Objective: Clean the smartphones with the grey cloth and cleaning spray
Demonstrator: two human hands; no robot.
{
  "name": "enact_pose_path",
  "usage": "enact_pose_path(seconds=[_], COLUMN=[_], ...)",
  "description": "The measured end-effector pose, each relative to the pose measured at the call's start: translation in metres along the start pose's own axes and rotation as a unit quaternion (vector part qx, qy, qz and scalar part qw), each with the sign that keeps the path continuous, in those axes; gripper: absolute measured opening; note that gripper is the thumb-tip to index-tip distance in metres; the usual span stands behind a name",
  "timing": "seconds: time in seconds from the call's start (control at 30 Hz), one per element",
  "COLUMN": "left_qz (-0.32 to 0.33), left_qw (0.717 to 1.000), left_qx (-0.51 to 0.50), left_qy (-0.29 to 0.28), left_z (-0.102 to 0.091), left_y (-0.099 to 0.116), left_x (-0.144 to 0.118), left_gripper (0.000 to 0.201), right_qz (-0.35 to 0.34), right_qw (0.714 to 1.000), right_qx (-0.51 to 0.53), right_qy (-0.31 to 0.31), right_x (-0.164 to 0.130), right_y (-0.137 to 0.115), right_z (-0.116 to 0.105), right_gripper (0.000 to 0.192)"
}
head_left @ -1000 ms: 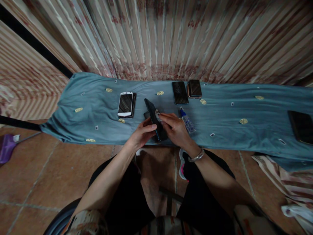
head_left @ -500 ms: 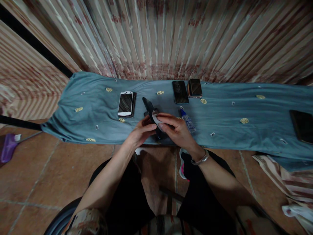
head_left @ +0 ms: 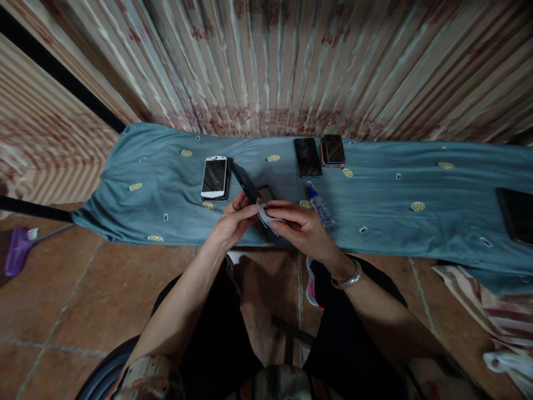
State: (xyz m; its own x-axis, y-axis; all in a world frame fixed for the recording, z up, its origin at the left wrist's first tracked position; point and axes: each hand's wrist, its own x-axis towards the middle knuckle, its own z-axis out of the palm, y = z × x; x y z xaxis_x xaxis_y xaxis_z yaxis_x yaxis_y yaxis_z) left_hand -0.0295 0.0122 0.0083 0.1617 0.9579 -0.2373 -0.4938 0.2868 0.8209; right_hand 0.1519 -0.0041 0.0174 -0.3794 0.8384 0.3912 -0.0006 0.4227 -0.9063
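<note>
My left hand (head_left: 233, 222) holds a black phone (head_left: 246, 184) tilted up on its edge above the blue cloth (head_left: 375, 189). My right hand (head_left: 297, 225) pinches a small white wipe (head_left: 264, 213) against the lower part of that phone. A second dark phone (head_left: 266, 193) lies flat just behind the hands. A small clear bottle with a blue cap (head_left: 320, 204) lies on the cloth right beside my right hand.
A white phone (head_left: 214, 176) lies on another dark one to the left. Two dark phones (head_left: 307, 156) (head_left: 333, 150) rest near the curtain. Another dark device (head_left: 516, 214) sits at the far right. A purple tool (head_left: 15, 251) lies on the tiled floor at left.
The black phone has tipped further left and its top now reaches toward the white phone. My right hand with the wipe slid down toward the phone's lower end.
</note>
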Motion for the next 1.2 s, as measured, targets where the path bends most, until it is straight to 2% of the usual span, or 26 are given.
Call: enact_pose_path(seconds=[0.33, 0.63, 0.8, 1.2], left_qz=[0.023, 0.022, 0.003, -0.032], left_qw=[1.0, 0.999, 1.0, 0.999], left_qx=[0.0, 0.008, 0.018, 0.015], left_qy=[0.019, 0.022, 0.008, -0.011], left_z=[-0.006, -0.006, -0.004, 0.002], left_y=[0.008, 0.012, 0.01, -0.002], left_x=[-0.002, -0.006, -0.008, -0.011], left_gripper=[0.048, 0.044, 0.048, 0.053], right_qz=[-0.008, 0.095, 0.173, 0.188], right_qw=[1.0, 0.993, 0.983, 0.979], right_qx=[-0.01, -0.037, -0.023, -0.013], right_qy=[0.01, 0.06, 0.064, 0.078], right_x=[-0.001, -0.002, 0.0, 0.003], right_y=[0.011, 0.029, 0.032, 0.036], right_z=[0.001, 0.001, 0.0, -0.001], right_gripper=[0.024, 0.022, 0.023, 0.027])
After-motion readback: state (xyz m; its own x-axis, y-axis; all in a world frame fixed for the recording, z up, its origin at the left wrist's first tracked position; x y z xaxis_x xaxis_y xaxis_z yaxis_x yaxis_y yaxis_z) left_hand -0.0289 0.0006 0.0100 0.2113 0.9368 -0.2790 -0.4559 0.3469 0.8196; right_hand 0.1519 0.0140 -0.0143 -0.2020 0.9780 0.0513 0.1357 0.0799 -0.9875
